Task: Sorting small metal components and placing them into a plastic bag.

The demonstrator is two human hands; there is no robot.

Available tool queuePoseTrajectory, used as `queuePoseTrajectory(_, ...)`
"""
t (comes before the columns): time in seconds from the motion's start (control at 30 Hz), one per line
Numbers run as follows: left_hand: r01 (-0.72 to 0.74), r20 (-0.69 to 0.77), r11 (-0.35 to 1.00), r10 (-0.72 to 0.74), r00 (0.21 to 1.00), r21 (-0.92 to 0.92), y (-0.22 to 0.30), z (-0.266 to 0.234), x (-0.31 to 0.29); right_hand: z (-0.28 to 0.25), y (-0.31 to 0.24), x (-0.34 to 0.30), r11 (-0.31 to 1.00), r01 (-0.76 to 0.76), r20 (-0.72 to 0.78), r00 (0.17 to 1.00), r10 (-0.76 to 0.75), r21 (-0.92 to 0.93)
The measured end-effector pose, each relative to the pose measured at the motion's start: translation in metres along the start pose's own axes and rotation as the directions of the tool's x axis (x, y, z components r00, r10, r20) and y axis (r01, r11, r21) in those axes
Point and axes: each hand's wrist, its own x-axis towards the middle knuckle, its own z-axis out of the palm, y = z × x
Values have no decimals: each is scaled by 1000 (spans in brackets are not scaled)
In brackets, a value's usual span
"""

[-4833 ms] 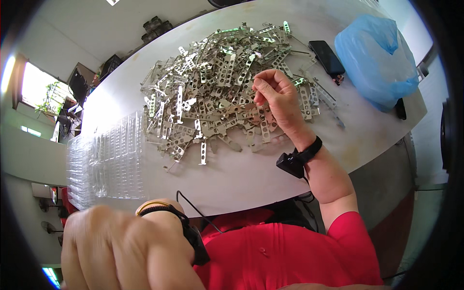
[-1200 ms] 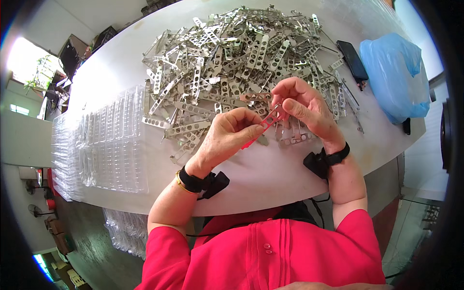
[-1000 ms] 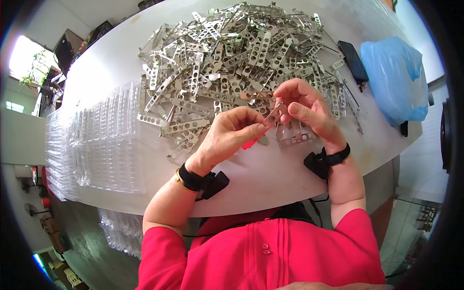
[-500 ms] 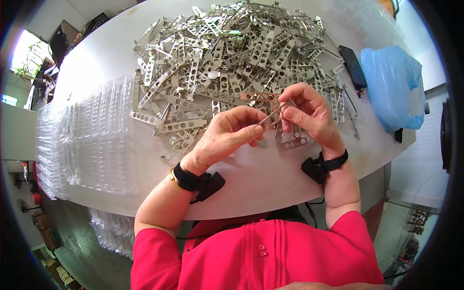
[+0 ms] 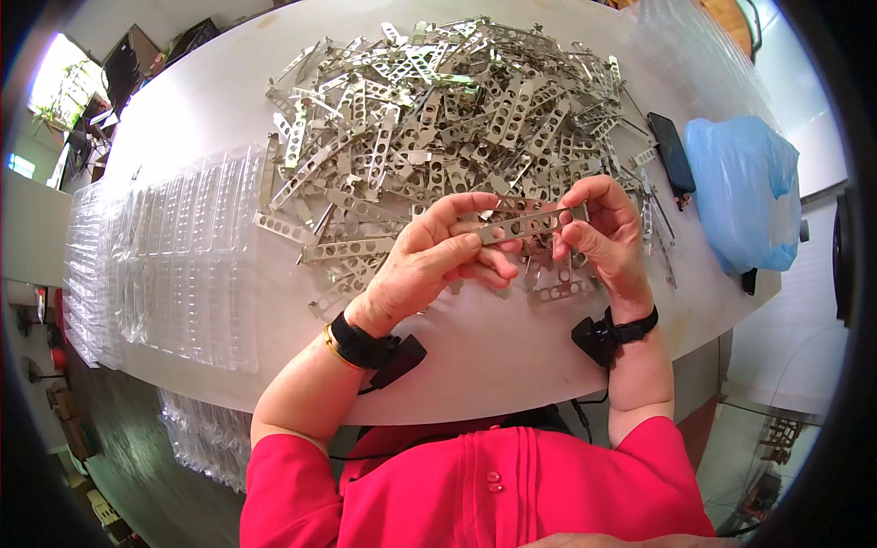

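Note:
A flat metal bracket [image 5: 523, 226] with a row of round holes is held up between my two hands, its perforated face showing. My left hand [image 5: 437, 248] pinches one end between thumb and fingers. At the other end, the thumb and index finger of my right hand [image 5: 605, 230] close on the bracket's tip. Just beyond and below the hands lies a big heap of similar perforated brackets [image 5: 438, 119], tangled in all directions. Some loose brackets rest at the heap's near edge, partly hidden by my hands.
Stacked clear plastic trays [image 5: 187, 265] stand on the left of the white table [image 5: 475, 365]. On the right are a black phone [image 5: 671, 151] and a blue plastic bag [image 5: 744, 192]. Clear plastic sheeting [image 5: 699, 55] lies at the far right.
The bracket has turned from edge-on to showing its holed face. My hands have moved slightly apart, the right one to the right. The whole view has shifted a little.

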Motion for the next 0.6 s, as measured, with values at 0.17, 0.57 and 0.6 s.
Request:
queuePoseTrajectory(0.17,-10,19,1000,11,1000,-27,0,-4,0,1,1,0,999,-2,-17,1000,3,36)
queuePoseTrajectory(0.57,-12,41,999,14,999,-31,0,-5,0,2,-2,-1,1000,-16,-34,999,16,-10)
queuePoseTrajectory(0.6,-17,44,999,18,999,-32,-1,-5,0,2,-3,-1,1000,-15,-35,999,15,-11)
